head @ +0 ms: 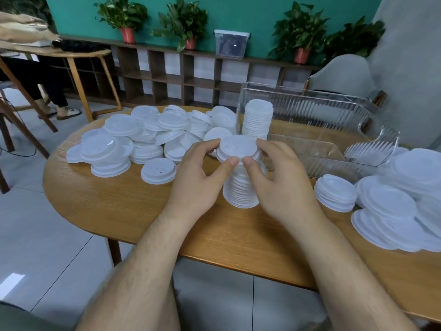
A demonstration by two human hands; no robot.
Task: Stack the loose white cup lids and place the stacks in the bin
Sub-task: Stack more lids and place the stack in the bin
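A tall stack of white cup lids (pixel 241 189) stands on the wooden table (pixel 119 201) in front of me. My left hand (pixel 200 173) and my right hand (pixel 279 177) pinch its top lids from either side, thumbs meeting at the front rim. The clear ribbed bin (pixel 317 108) sits behind and to the right, with one finished lid stack (pixel 257 120) upright in its left end. A big heap of loose lids (pixel 148 137) lies at the left, and more loose lids (pixel 393 206) spread at the right.
A short lid stack (pixel 335 192) sits just right of my right hand. A single lid (pixel 158 173) lies left of my left hand. The table's near edge runs under my forearms. A person's legs (pixel 55 99) and another wooden table (pixel 71 53) stand at the far left.
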